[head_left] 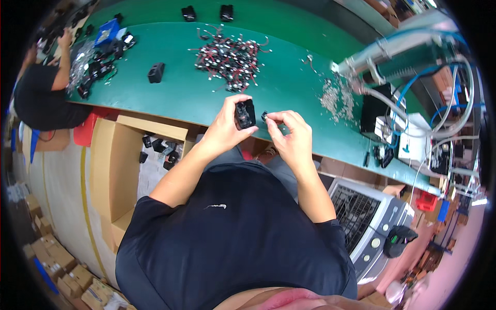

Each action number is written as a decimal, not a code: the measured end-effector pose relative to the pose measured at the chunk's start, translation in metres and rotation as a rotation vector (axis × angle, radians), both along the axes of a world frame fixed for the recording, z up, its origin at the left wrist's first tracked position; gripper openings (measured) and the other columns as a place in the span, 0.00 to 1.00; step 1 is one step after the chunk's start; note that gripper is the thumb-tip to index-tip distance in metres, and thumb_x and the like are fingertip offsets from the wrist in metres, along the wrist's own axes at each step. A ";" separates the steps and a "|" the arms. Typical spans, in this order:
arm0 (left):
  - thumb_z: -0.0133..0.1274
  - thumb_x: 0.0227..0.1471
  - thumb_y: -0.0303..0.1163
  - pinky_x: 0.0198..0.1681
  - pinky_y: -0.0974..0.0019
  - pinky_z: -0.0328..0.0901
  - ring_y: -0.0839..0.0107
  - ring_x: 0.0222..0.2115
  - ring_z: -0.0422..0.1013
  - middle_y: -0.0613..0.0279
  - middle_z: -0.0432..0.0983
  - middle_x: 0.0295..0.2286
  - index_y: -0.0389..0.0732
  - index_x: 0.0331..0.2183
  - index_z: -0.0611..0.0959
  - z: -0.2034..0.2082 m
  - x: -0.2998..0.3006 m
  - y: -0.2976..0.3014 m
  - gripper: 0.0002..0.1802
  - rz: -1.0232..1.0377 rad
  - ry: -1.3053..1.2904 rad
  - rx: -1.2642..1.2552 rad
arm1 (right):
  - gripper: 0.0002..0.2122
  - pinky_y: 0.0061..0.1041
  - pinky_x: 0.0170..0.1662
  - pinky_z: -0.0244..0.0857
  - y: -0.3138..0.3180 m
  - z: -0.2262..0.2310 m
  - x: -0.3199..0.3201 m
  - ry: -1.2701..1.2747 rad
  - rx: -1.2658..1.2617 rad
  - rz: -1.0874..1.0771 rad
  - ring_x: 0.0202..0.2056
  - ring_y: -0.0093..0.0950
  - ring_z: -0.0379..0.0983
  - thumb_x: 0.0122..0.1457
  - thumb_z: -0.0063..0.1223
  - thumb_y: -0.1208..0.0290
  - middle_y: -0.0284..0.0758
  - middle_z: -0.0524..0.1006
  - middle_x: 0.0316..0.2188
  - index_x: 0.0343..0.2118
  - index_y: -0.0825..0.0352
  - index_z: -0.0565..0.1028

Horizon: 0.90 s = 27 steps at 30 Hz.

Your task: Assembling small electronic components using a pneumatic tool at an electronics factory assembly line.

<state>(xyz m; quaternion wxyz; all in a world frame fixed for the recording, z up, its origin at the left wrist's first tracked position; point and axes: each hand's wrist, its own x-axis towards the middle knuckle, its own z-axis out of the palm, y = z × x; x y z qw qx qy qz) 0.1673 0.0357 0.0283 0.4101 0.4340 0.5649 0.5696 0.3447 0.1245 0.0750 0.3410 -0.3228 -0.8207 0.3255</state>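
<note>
My left hand (225, 126) is closed around a black plastic housing (245, 114), its open hollow side facing up toward me. Just right of it, my right hand (292, 132) pinches a small dark part (264, 116) between thumb and fingertips, too small to name. A short gap separates the part from the housing. Both hands are above the near edge of the green table (178, 98). Beyond them lies a heap of small wired connectors (230, 59) with red and black leads. Another black housing (155, 73) stands on the table to the left.
At right stands a machine with hoses (395, 77), beside a scatter of small pale pieces (337, 99). An open cardboard box (106, 170) with black parts sits below left. A grey heater-like appliance (369, 227) is at lower right. A co-worker (44, 95) works at far left.
</note>
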 end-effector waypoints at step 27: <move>0.70 0.37 0.21 0.57 0.53 0.66 0.48 0.53 0.69 0.53 0.75 0.50 0.40 0.57 0.73 0.000 0.031 0.043 0.43 0.002 0.853 0.343 | 0.08 0.36 0.45 0.71 -0.001 -0.009 0.015 -0.227 0.225 -0.171 0.41 0.39 0.73 0.52 0.65 0.77 0.38 0.75 0.43 0.35 0.65 0.82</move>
